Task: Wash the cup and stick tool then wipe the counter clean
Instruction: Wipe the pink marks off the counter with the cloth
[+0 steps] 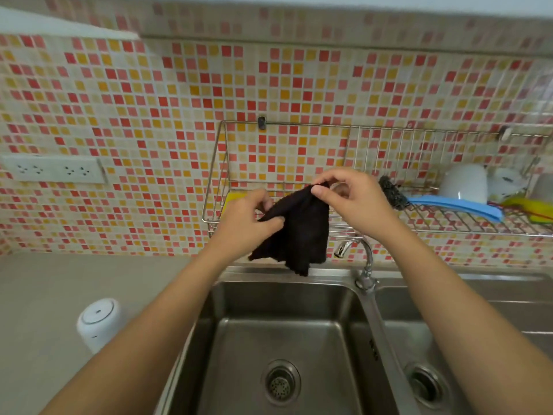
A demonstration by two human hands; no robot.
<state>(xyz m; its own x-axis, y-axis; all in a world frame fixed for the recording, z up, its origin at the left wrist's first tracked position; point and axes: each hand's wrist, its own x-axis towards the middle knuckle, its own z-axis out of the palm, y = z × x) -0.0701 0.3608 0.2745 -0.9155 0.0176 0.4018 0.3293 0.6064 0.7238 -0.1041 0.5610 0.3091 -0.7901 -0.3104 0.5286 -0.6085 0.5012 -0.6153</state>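
Observation:
A dark brown cloth [299, 232] hangs above the back rim of the left sink basin [278, 339]. My left hand [248, 220] pinches its left edge and my right hand [350, 196] pinches its top corner, spreading it between them. A white cup [463, 182] stands upside down on the wire wall rack [449, 223] to the right. A blue-handled brush [449, 205] with a dark scrubber head lies on the same rack. The grey counter [74, 283] stretches to the left of the sink.
A chrome faucet [363, 259] stands between the two basins, right under my right wrist. A white cylindrical device [97, 323] sits on the left counter. A yellow sponge [232, 199] rests in the rack's left end. A socket strip [54, 169] is on the tiled wall.

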